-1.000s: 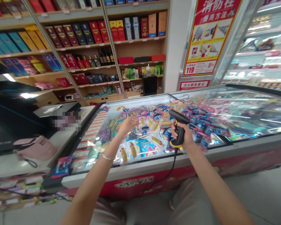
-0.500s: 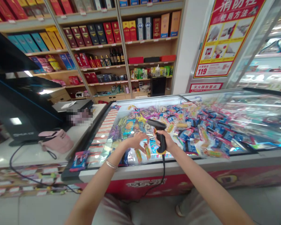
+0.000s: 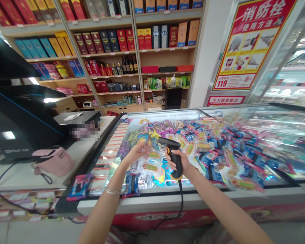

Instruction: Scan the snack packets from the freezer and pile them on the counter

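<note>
My right hand (image 3: 177, 162) is wrapped round the grip of a black and yellow barcode scanner (image 3: 176, 157), its head pointing left and its cable hanging down. To its left, above the open part of the chest freezer (image 3: 157, 203), my left hand (image 3: 138, 151) has curled fingers. They appear to pinch the end of a clear-wrapped ice pop (image 3: 154, 155) with a yellow-green label. Just below is a second clear-wrapped ice pop (image 3: 150, 167); whether the hand holds it too, I cannot tell. A blue packet (image 3: 131, 185) lies at the freezer's near edge, under my left wrist.
Many wrapped ices (image 3: 218, 149) fill the freezer to the right. A blue and pink packet (image 3: 78, 187) lies on its left corner. The counter at left bears a pink pouch (image 3: 53, 161) and a black monitor (image 3: 17, 125). Shelves of boxes (image 3: 106, 40) stand behind.
My left hand has moved left, and its spread fingers have drawn together. The two clear-wrapped ice pops have turned from upright to level. The scanner has dropped slightly lower, and the view has shifted.
</note>
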A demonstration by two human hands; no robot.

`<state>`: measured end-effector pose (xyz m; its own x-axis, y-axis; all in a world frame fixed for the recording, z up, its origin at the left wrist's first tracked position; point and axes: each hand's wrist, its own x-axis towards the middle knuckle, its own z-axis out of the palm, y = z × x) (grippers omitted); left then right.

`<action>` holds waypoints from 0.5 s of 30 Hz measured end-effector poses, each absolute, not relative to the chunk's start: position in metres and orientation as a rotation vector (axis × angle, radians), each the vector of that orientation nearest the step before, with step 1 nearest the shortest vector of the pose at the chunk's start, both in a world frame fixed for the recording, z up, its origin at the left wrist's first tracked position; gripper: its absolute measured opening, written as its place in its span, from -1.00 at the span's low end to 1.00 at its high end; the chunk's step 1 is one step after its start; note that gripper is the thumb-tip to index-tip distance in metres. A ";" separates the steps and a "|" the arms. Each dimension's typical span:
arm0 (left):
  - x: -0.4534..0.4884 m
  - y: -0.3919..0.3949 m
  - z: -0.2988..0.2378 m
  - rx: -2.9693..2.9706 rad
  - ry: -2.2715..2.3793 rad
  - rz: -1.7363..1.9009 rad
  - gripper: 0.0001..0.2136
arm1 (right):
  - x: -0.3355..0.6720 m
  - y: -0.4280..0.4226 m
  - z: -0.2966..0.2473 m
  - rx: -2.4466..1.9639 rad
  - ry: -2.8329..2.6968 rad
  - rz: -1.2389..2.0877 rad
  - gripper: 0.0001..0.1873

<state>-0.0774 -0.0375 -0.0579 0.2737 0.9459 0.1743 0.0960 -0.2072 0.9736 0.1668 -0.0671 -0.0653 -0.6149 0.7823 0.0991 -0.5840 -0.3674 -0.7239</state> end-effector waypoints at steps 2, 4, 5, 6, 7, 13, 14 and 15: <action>-0.083 -0.030 -0.063 1.319 1.083 1.321 -0.64 | 0.168 -0.067 -0.067 -0.326 -0.940 2.058 -0.80; -0.087 -0.023 -0.069 1.076 1.129 1.480 -0.60 | 0.167 -0.067 -0.068 -0.328 -0.936 2.072 -0.80; -0.088 -0.021 -0.071 0.982 1.146 1.511 -0.58 | 0.167 -0.067 -0.069 -0.330 -0.931 2.073 -0.80; -0.089 -0.020 -0.073 0.920 1.163 1.525 -0.57 | 0.166 -0.067 -0.069 -0.331 -0.925 2.073 -0.80; -0.090 -0.019 -0.074 0.901 1.181 1.537 -0.55 | 0.166 -0.067 -0.069 -0.334 -0.918 2.072 -0.80; -0.087 -0.025 -0.069 1.360 1.357 1.665 -0.73 | 0.165 -0.070 -0.068 -0.358 -0.892 2.062 -0.80; -0.087 -0.026 -0.068 1.428 1.391 1.680 -0.76 | 0.165 -0.070 -0.068 -0.357 -0.893 2.060 -0.80; -0.087 -0.027 -0.067 1.468 1.419 1.698 -0.79 | 0.165 -0.070 -0.068 -0.356 -0.894 2.060 -0.80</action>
